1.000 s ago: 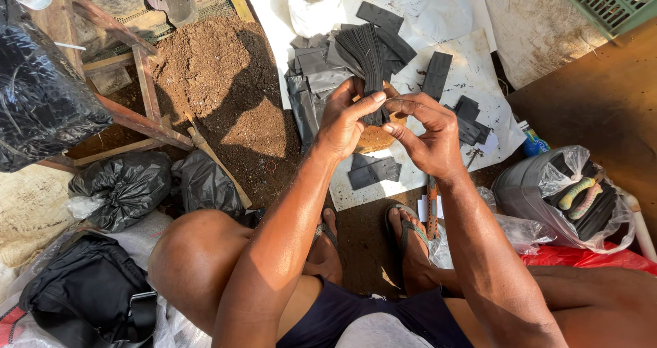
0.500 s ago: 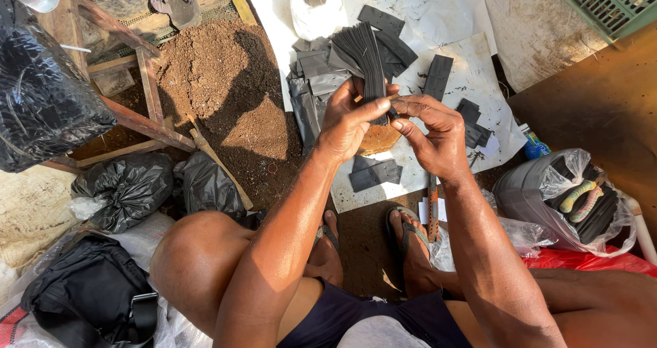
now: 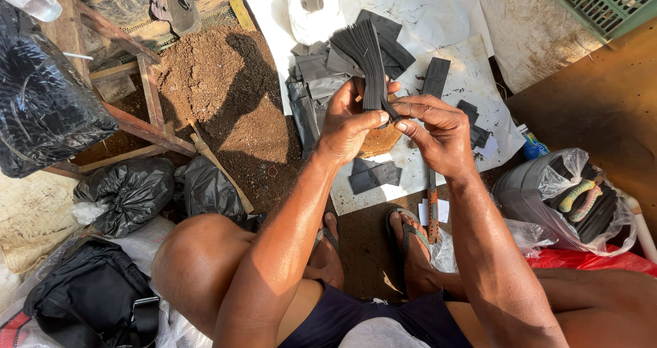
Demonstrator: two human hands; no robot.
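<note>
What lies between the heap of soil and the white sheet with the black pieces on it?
In the head view, a pile of folded grey-black plastic bags lies between the heap of soil and the white sheet, resting at the sheet's left edge.

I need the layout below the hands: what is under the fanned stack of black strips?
Under the black strips lie grey-black flat pieces on a white sheet. A round brown thing shows below the left hand and right hand, mostly covered.
</note>
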